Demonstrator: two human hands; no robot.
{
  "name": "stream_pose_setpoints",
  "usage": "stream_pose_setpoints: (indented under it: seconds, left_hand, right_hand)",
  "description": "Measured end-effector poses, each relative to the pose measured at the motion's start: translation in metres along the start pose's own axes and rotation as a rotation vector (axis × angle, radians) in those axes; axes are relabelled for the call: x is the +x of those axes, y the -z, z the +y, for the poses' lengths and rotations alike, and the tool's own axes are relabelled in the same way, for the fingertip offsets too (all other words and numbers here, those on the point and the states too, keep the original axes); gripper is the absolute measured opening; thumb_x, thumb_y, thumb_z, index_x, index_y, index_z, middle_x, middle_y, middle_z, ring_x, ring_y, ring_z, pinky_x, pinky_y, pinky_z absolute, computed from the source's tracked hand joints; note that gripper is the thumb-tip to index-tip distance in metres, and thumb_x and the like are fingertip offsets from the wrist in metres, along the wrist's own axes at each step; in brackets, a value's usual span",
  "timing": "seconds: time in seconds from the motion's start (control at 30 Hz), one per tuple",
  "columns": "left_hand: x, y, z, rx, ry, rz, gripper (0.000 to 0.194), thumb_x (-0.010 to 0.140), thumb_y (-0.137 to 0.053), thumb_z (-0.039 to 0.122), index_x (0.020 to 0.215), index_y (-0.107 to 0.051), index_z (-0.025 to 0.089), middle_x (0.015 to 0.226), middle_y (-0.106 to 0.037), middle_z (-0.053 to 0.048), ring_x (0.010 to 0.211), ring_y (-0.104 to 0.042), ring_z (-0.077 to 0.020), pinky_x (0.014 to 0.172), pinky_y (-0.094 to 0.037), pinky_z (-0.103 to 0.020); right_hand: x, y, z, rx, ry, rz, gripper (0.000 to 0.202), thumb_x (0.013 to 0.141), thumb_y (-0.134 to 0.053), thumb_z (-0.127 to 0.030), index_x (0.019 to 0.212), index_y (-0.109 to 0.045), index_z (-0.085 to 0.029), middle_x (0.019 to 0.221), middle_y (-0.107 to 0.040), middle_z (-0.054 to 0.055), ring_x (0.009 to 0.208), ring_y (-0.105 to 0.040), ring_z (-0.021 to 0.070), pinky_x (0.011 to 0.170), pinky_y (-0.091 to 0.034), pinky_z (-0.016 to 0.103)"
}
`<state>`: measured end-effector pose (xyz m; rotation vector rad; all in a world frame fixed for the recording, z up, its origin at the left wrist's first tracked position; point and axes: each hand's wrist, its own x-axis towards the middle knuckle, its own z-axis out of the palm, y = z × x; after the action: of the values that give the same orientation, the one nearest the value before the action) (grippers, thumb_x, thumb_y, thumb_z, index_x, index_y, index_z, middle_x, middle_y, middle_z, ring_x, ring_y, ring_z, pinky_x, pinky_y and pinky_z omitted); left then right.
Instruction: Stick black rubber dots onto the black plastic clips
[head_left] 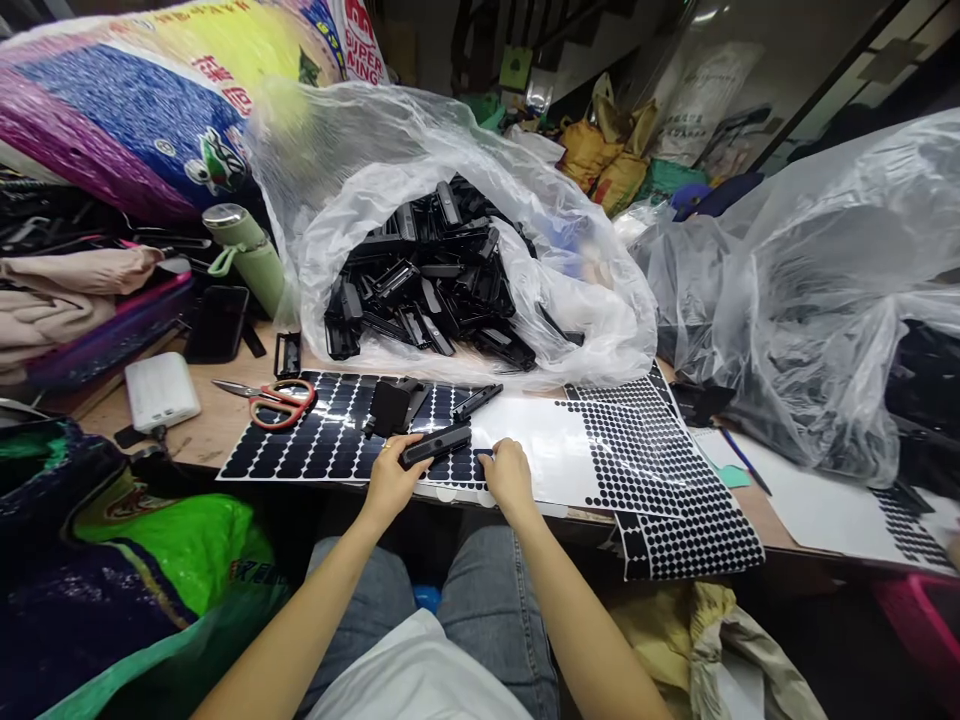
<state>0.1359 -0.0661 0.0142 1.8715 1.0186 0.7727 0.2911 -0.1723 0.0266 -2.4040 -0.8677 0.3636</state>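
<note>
My left hand (391, 478) grips one end of a long black plastic part (436, 444), held tilted over the sheet's front edge. My right hand (510, 476) is closed, its thumb and fingertips at the sticker sheet near small black stickers; whatever sits between them is too small to make out. Beneath both hands lies a white sheet of black rectangular stickers (300, 455), with a bare white stretch (551, 440) by my right hand. Just beyond the held part lie another slim black part (477, 401) and a wider black piece (391, 406).
A clear plastic bag (592, 320) heaped with black parts (435, 280) stands behind the sheets. On the left are scissors (279, 402), a white power bank (162, 390), a phone (217, 324) and a green bottle (251, 255). Dotted sticker sheets (652, 460) overhang the table's front edge.
</note>
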Motion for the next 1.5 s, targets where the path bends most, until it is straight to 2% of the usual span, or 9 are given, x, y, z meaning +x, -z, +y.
stream_pose_setpoints:
  seconds: [0.13, 0.27, 0.4, 0.53, 0.63, 0.73, 0.87, 1.07, 1.5]
  left_hand:
    - [-0.001, 0.000, -0.001, 0.004, -0.004, 0.002, 0.030, 0.069, -0.062, 0.023, 0.099, -0.061, 0.021, 0.097, -0.058, -0.005, 0.095, -0.057, -0.0203, 0.089, -0.042, -0.035]
    - [-0.001, 0.000, -0.001, -0.013, -0.004, 0.003, 0.031, 0.068, -0.063, 0.022, 0.099, -0.062, 0.020, 0.098, -0.058, -0.004, 0.095, -0.056, -0.0195, 0.089, -0.042, -0.034]
    - [0.000, 0.005, 0.003, -0.077, 0.010, -0.033, 0.030, 0.067, -0.064, 0.022, 0.098, -0.063, 0.020, 0.098, -0.058, -0.005, 0.096, -0.056, -0.0196, 0.090, -0.041, -0.034]
    - [-0.004, 0.009, 0.023, -0.197, 0.019, -0.150, 0.032, 0.066, -0.067, 0.021, 0.098, -0.064, 0.020, 0.098, -0.059, -0.005, 0.094, -0.056, -0.0193, 0.088, -0.042, -0.034]
    - [-0.009, 0.007, 0.044, -0.288, 0.002, -0.200, 0.033, 0.064, -0.069, 0.020, 0.096, -0.065, 0.019, 0.094, -0.058, -0.005, 0.091, -0.056, -0.0196, 0.085, -0.043, -0.034]
    - [-0.014, 0.004, 0.062, -0.345, -0.038, -0.208, 0.032, 0.064, -0.068, 0.018, 0.096, -0.065, 0.019, 0.093, -0.058, -0.005, 0.092, -0.056, -0.0196, 0.082, -0.044, -0.033]
    - [-0.018, 0.004, 0.075, -0.343, -0.077, -0.207, 0.032, 0.066, -0.067, 0.015, 0.098, -0.066, 0.019, 0.094, -0.058, -0.006, 0.095, -0.055, -0.0194, 0.085, -0.043, -0.034]
    - [-0.023, 0.004, 0.080, -0.341, -0.079, -0.202, 0.032, 0.065, -0.067, 0.015, 0.097, -0.066, 0.020, 0.095, -0.059, -0.006, 0.097, -0.055, -0.0201, 0.085, -0.043, -0.034]
    - [-0.028, 0.001, 0.082, -0.348, -0.065, -0.198, 0.033, 0.063, -0.069, 0.013, 0.095, -0.067, 0.021, 0.096, -0.057, -0.005, 0.098, -0.054, -0.0203, 0.088, -0.042, -0.035]
  right_hand:
    - [-0.001, 0.001, 0.000, 0.038, -0.002, 0.015, 0.006, 0.075, -0.050, -0.022, 0.080, -0.052, -0.020, 0.086, -0.058, 0.011, 0.080, -0.056, 0.0255, 0.069, -0.040, 0.034]
    - [-0.003, 0.002, -0.002, 0.074, -0.027, 0.026, 0.004, 0.076, -0.048, -0.022, 0.076, -0.051, -0.020, 0.085, -0.056, 0.013, 0.081, -0.055, 0.0266, 0.070, -0.039, 0.035]
    - [-0.007, 0.015, -0.007, 0.162, 0.011, -0.021, 0.010, 0.078, -0.045, -0.026, 0.071, -0.050, -0.021, 0.079, -0.058, 0.009, 0.075, -0.055, 0.0222, 0.067, -0.040, 0.032]
    - [-0.019, 0.042, -0.023, 0.486, 0.056, -0.147, 0.017, 0.078, -0.047, -0.036, 0.074, -0.052, -0.020, 0.077, -0.059, 0.003, 0.072, -0.054, 0.0167, 0.067, -0.042, 0.028]
    - [-0.030, 0.057, -0.041, 0.645, 0.135, -0.245, 0.015, 0.076, -0.051, -0.034, 0.072, -0.052, -0.020, 0.093, -0.057, 0.004, 0.080, -0.052, 0.0154, 0.073, -0.040, 0.027]
    - [-0.038, 0.063, -0.052, 0.619, 0.185, -0.290, 0.013, 0.077, -0.051, -0.030, 0.069, -0.052, -0.019, 0.103, -0.051, 0.005, 0.088, -0.050, 0.0158, 0.079, -0.039, 0.029]
    - [-0.042, 0.064, -0.052, 0.589, 0.183, -0.260, 0.012, 0.077, -0.050, -0.027, 0.069, -0.052, -0.019, 0.101, -0.048, 0.006, 0.091, -0.049, 0.0171, 0.081, -0.037, 0.031]
    - [-0.044, 0.066, -0.047, 0.567, 0.177, -0.262, 0.012, 0.078, -0.050, -0.027, 0.069, -0.053, -0.019, 0.103, -0.048, 0.006, 0.087, -0.049, 0.0172, 0.078, -0.038, 0.032]
    - [-0.050, 0.064, -0.047, 0.538, 0.153, -0.179, 0.013, 0.077, -0.050, -0.027, 0.067, -0.052, -0.019, 0.098, -0.051, 0.006, 0.080, -0.050, 0.0156, 0.072, -0.040, 0.031]
